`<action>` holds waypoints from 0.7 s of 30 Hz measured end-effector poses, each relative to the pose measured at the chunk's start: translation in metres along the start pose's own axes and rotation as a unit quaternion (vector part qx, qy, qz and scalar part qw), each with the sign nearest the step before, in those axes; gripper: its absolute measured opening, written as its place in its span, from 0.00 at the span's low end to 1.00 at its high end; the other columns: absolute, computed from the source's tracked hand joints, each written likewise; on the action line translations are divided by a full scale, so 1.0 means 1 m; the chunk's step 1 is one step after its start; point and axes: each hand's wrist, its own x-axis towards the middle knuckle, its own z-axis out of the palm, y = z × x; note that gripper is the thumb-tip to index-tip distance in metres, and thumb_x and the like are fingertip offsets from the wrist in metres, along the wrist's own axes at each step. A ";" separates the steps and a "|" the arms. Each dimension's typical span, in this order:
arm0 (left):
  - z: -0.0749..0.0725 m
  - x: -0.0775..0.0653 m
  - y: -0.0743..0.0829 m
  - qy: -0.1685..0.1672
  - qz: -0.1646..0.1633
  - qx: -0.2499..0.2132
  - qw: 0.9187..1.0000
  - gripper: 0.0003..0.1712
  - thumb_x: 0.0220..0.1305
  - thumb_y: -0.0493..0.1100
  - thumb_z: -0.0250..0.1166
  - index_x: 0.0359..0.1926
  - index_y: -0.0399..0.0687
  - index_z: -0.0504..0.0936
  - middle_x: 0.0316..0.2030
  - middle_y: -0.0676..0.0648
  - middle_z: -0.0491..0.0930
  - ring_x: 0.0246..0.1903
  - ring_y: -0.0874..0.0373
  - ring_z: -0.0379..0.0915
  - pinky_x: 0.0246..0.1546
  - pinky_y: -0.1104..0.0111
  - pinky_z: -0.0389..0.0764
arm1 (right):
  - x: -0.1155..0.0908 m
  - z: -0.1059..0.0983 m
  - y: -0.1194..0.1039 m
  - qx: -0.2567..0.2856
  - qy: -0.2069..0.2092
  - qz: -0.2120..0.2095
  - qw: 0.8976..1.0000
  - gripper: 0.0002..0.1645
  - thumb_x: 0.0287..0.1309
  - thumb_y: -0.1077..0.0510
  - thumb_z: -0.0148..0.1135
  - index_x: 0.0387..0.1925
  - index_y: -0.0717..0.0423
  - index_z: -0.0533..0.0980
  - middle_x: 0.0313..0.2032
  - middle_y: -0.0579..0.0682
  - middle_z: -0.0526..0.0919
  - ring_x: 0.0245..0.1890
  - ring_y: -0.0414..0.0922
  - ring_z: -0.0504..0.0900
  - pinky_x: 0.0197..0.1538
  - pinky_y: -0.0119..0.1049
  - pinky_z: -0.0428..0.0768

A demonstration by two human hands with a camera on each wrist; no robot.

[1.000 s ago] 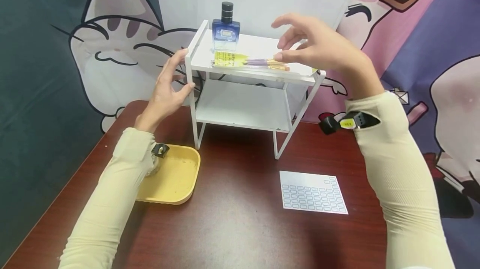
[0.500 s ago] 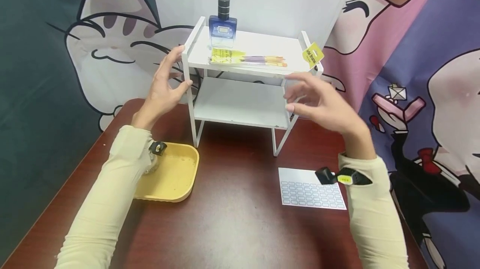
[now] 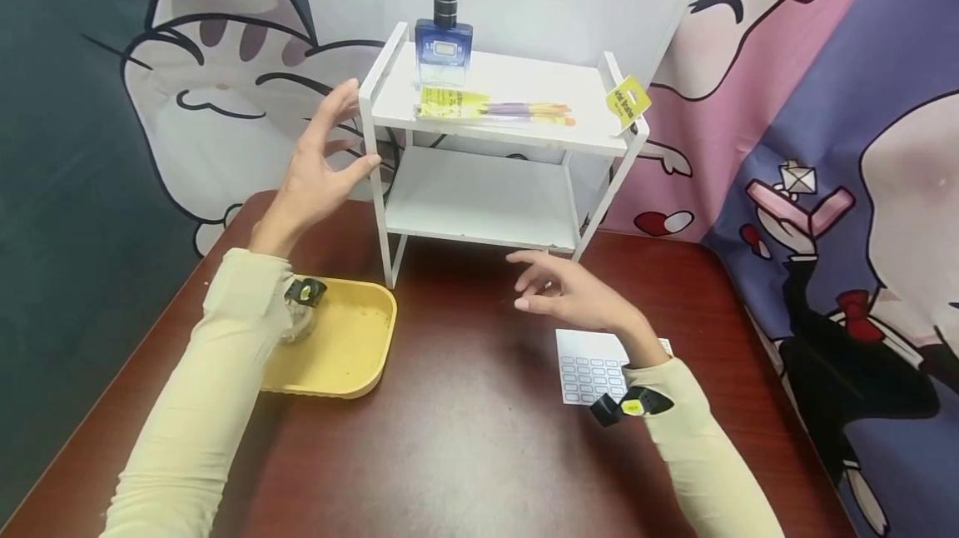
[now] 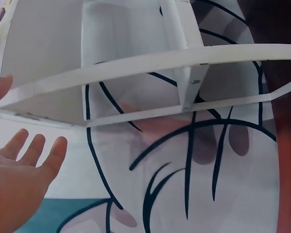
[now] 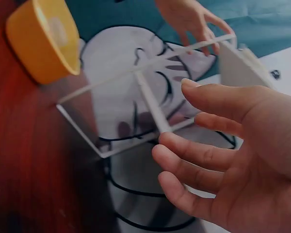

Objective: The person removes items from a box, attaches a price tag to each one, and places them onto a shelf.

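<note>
My left hand (image 3: 310,159) is at the left side of a white two-tier shelf rack (image 3: 479,192), thumb tip right at the front post and fingers loosely spread beside the upper corner. The left wrist view shows those fingers (image 4: 53,158) apart from the white frame. Lower down, in front of the rack, my right hand (image 3: 569,292) hovers over the table with its fingers loosely bent and nothing in them. On the top tier stand a blue perfume bottle (image 3: 444,47) and, before it, a clear packet of paintbrushes (image 3: 502,109). A yellow card tag (image 3: 628,101) lies at the right end.
A yellow tray (image 3: 352,338) with a small pale item (image 3: 298,321) in it stands on the left of the dark red table (image 3: 449,455). A white printed sheet (image 3: 588,367) lies to the right, partly under my right wrist. Cartoon-printed cloth (image 3: 225,97) hangs behind.
My right hand has come down from above the top tier, past the rack's right side, to over the table. My left hand has stayed by the rack's left post.
</note>
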 end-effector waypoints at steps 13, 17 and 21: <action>-0.041 -0.061 -0.032 -0.077 -0.056 0.142 0.985 0.45 0.59 0.38 0.71 0.75 0.54 0.63 0.77 0.42 0.56 0.77 0.43 0.46 0.74 0.40 0.51 | 0.038 0.047 0.006 0.008 -0.036 -0.042 0.998 0.35 0.60 0.61 0.68 0.67 0.55 0.68 0.43 0.59 0.85 0.43 0.44 0.84 0.53 0.36 0.83; -0.058 -0.089 -0.040 -0.108 -0.059 0.177 0.976 0.38 0.60 0.40 0.71 0.71 0.46 0.69 0.76 0.36 0.56 0.77 0.36 0.43 0.72 0.34 0.44 | 0.049 0.058 0.000 0.000 -0.024 -0.047 0.999 0.34 0.60 0.60 0.68 0.67 0.54 0.69 0.42 0.55 0.86 0.44 0.44 0.84 0.53 0.35 0.83; -0.075 -0.122 -0.053 -0.091 -0.065 0.184 0.976 0.35 0.62 0.38 0.70 0.69 0.44 0.71 0.75 0.34 0.57 0.77 0.34 0.43 0.72 0.33 0.43 | 0.068 0.071 -0.008 -0.014 -0.015 -0.053 0.998 0.34 0.61 0.58 0.68 0.67 0.52 0.69 0.44 0.54 0.86 0.47 0.44 0.84 0.54 0.35 0.82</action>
